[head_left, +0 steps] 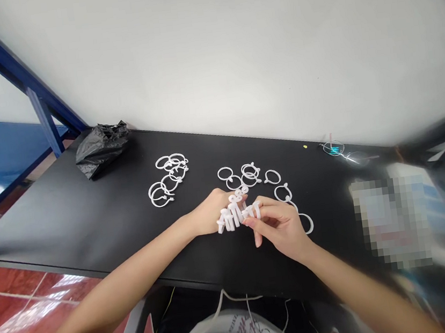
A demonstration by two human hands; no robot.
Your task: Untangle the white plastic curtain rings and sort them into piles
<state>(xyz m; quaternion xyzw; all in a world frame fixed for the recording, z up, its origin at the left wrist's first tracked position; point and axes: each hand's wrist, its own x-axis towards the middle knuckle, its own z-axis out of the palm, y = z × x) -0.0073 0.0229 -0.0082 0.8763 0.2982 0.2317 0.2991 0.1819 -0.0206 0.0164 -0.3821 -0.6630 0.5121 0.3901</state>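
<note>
My left hand (211, 212) is closed around a bunch of small white plastic rings (234, 213), their tabbed ends fanned out toward my right side. Thumb and fingers of my right hand (281, 227) pinch white ring pieces (256, 209) at the right edge of that bunch. How many my right hand grips is hard to make out. Just beyond my hands lies a loose group of white rings (250, 171), and a few more rings (306, 224) trail down beside my right hand. Another cluster of rings (168, 184), partly overlapping, rests farther left.
The black table (71, 223) stands against a white wall (217, 53). A crumpled black plastic bag (102, 146) sits at the back left, near a blue metal frame (43, 113). Clear glasses or similar wire-like items (332, 147) lie at the back right, beyond a blurred, pixelated packet (391, 221).
</note>
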